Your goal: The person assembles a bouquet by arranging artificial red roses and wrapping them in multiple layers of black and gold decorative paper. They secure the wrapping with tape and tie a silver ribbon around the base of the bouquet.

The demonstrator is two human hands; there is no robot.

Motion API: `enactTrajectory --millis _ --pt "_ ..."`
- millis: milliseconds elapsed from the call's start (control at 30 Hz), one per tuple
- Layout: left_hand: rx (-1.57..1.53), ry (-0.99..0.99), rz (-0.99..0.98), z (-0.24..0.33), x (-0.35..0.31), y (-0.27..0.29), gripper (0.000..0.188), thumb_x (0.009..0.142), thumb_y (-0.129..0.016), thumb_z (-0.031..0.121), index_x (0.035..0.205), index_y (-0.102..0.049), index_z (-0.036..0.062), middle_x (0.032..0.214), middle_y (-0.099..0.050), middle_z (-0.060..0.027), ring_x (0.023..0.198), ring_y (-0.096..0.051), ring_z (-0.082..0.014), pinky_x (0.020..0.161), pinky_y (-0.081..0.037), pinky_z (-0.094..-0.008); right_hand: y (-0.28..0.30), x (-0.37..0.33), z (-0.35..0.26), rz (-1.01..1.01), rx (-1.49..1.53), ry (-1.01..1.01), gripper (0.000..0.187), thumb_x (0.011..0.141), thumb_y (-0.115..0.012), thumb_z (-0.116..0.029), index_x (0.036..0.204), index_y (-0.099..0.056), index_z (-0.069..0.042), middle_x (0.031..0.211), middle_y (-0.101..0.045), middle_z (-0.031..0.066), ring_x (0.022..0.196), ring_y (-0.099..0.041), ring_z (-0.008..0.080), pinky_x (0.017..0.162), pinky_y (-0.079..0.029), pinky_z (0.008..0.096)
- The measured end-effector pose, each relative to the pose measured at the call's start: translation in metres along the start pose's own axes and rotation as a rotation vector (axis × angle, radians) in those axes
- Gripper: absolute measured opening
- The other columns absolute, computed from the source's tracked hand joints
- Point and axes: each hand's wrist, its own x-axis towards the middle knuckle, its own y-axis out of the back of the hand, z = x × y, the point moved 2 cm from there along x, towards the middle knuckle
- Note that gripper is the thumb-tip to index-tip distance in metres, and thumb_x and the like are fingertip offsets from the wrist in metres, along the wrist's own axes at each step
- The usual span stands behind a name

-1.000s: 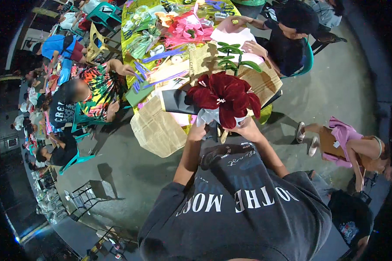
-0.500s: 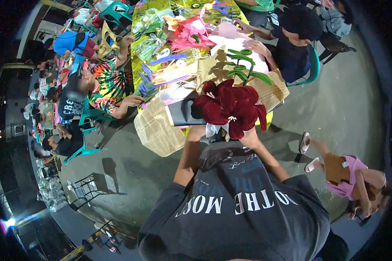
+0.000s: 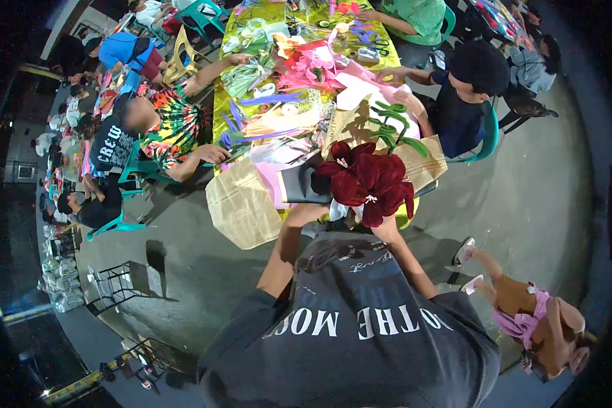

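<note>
Large dark red velvety artificial flowers (image 3: 370, 178) with pale stamens stand in a bouquet close in front of my chest. Fuzzy green leaves on stems (image 3: 396, 126) rise beyond the blooms. White wrapping (image 3: 338, 210) shows beneath the petals. On its left, my left hand (image 3: 309, 214) is closed against the bouquet's base, its fingertips partly hidden. My right hand (image 3: 386, 228) grips the base from the right, mostly covered by the lower bloom. Black wrapping sheet (image 3: 300, 185) and tan printed paper (image 3: 243, 207) lie under and beside the flowers at the table's near edge.
The yellow-covered table (image 3: 219, 102) carries pink petals (image 3: 313, 68), purple strips (image 3: 236, 119) and green bundles (image 3: 248, 76). A person in a tie-dye shirt (image 3: 177, 122) sits left, one in dark clothes (image 3: 449, 115) right. Someone in pink and brown (image 3: 527, 313) is near on the right.
The view has shifted slightly. The red flowers sit a little farther right and lower, with the green leaves leaning right. Both hands stay at the base. The left neighbour's far hand reaches farther over the table.
</note>
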Motion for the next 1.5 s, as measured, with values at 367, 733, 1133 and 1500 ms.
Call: enactTrajectory --millis 367,733,1133,1500 --pt "-0.286 -0.004 0.051 -0.044 -0.033 0.002 0.074 0.076 -0.083 0.020 0.140 -0.048 0.0117 0.141 -0.051 -0.0068 0.131 -0.046 -0.0248 0.113 -0.034 -0.0410 0.003 -0.005 -0.014 -0.122 0.090 -0.229 0.064 0.082 -0.075 -0.015 0.136 -0.044 -0.003 0.127 -0.055 0.0108 0.118 -0.053 0.0247 0.102 -0.041 0.0392" --pt "-0.836 0.103 0.101 -0.018 -0.022 0.004 0.057 0.080 -0.078 0.024 0.128 -0.057 0.0018 0.130 -0.059 -0.0110 0.122 -0.053 -0.0232 0.106 -0.039 -0.0403 0.004 -0.007 -0.002 -0.129 0.003 -0.181 0.060 0.083 -0.073 -0.014 0.135 -0.047 -0.003 0.130 -0.055 0.0105 0.118 -0.054 0.0247 0.103 -0.040 0.0381" --pt "-0.385 0.339 -0.214 0.055 -0.025 0.038 0.053 0.082 -0.075 0.023 0.128 -0.056 0.0065 0.120 -0.063 -0.0111 0.106 -0.058 -0.0223 0.092 -0.047 -0.0365 0.005 -0.014 0.005 0.026 -0.297 -0.105 0.034 0.079 -0.074 -0.013 0.109 -0.061 -0.004 0.109 -0.062 0.0096 0.104 -0.058 0.0266 0.094 -0.044 0.0416" --pt "-0.667 0.131 0.101 0.046 -0.028 0.010 0.045 0.079 -0.079 0.025 0.115 -0.064 0.0029 0.115 -0.065 -0.0112 0.102 -0.061 -0.0245 0.092 -0.047 -0.0371 0.028 0.001 0.003 -0.122 -0.228 -0.060 0.039 0.078 -0.074 -0.012 0.114 -0.060 -0.004 0.113 -0.062 0.0098 0.107 -0.058 0.0262 0.096 -0.044 0.0416"
